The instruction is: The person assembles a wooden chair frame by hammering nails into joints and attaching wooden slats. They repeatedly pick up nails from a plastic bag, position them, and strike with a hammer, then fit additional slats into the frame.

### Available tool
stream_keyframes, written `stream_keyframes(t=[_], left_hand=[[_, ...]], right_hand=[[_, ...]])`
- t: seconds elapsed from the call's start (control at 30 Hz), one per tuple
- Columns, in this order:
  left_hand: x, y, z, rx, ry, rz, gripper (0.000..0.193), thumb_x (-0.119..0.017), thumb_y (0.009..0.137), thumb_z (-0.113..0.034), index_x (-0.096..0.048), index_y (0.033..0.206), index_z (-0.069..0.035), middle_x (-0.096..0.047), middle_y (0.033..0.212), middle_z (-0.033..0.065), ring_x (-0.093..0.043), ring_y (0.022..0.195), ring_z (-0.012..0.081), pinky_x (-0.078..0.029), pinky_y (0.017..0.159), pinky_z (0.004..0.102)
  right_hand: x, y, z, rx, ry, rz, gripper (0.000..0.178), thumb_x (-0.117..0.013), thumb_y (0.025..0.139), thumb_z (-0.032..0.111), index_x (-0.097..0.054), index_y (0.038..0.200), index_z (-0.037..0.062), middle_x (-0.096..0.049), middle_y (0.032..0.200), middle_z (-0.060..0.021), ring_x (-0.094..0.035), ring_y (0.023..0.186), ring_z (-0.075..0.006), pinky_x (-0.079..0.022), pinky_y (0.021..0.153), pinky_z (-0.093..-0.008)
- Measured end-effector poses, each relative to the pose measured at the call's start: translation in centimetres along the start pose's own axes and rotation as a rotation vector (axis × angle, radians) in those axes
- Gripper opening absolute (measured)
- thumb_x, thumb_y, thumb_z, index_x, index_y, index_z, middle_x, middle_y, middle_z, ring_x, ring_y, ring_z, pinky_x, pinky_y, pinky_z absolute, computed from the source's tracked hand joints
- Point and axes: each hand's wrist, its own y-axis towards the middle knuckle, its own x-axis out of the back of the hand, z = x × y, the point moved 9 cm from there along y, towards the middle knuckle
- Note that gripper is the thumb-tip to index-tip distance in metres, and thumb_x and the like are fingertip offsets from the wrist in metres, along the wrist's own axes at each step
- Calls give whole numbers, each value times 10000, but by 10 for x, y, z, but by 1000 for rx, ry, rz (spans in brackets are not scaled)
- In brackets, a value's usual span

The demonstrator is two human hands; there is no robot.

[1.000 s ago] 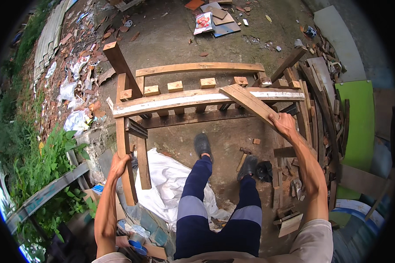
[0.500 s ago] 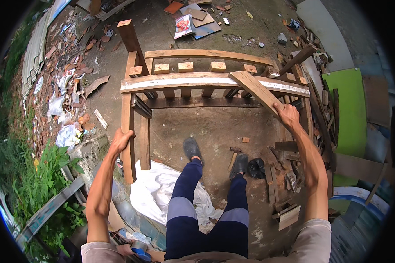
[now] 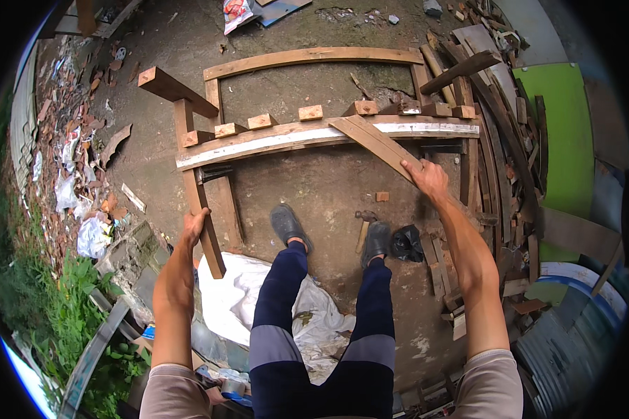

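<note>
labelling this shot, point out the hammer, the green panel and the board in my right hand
Hammer [image 3: 363, 234], head view: on its wooden handle.
Green panel [image 3: 560, 140], head view: on its flat face.
Board [image 3: 376, 145], head view: on its broad face.

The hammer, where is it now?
In the head view, right of centre, the hammer lies on the ground left of the right shoe, below a small wooden block.

Two hands [image 3: 197, 225] on view, two grey shoes [image 3: 288, 225], and it's one wooden frame [image 3: 286, 143], one plank [image 3: 381, 149] in the right hand [image 3: 428, 179], one hammer [image 3: 362, 234], one black bag [image 3: 407, 244], one white sheet [image 3: 230, 290]!
</note>
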Motion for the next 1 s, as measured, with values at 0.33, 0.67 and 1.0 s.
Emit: stream_keyframes(t=[0.33,0.67,1.0], left_hand=[[-33,24,30,124,48,-39,599,-724,833,-327,-584,1250,79,-663,1169,222,-656,1058,332,-500,940,406],[-92,-41,-22,92,596,-376,997,-723,803,-484,-269,1500,66,-399,1478,326,-442,1367,386,-347,1148,409],[-355,-164,-139,-185,112,238,863,-663,857,-482,-359,1471,45,-506,1421,272,-507,1321,350,-391,1096,389]], right_hand=[[-45,2,-21,-30,87,104,1025,-504,757,864,-641,1230,-35,-677,1096,-299,-649,1093,-421,-507,919,-520],[-52,-26,-24,138,167,-106,737,-520,920,625,-548,1341,21,-577,1323,-188,-480,1268,-340,-342,1068,-483],[-45,-92,-205,-364,140,-68,803,-624,898,507,-334,1515,83,-292,1565,-207,-282,1435,-385,-223,1168,-529]])
